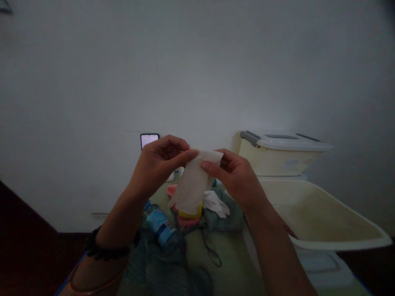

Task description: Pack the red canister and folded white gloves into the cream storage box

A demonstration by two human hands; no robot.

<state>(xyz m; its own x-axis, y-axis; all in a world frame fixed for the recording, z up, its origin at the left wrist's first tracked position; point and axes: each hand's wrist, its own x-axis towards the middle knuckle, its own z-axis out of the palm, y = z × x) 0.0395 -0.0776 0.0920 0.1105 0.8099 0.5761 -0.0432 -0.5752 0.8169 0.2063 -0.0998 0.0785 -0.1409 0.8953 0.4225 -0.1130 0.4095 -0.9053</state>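
A folded whitish tissue hangs in the air between my two hands. The thumb and fingers of my left hand pinch its upper left corner. On the other side, my right hand grips the top right part, thumb in front and fingers behind. Below the tissue, partly covered by it, lie a yellow item and some pink cloth. A crumpled white cloth or tissue rests on a grey-green patterned fabric, under my right hand.
A blue-labelled plastic bottle lies tilted by my left forearm, near dark fabric. A phone leans against the wall. At right stand a large cream basin and a lidded storage box. The surface is pale green.
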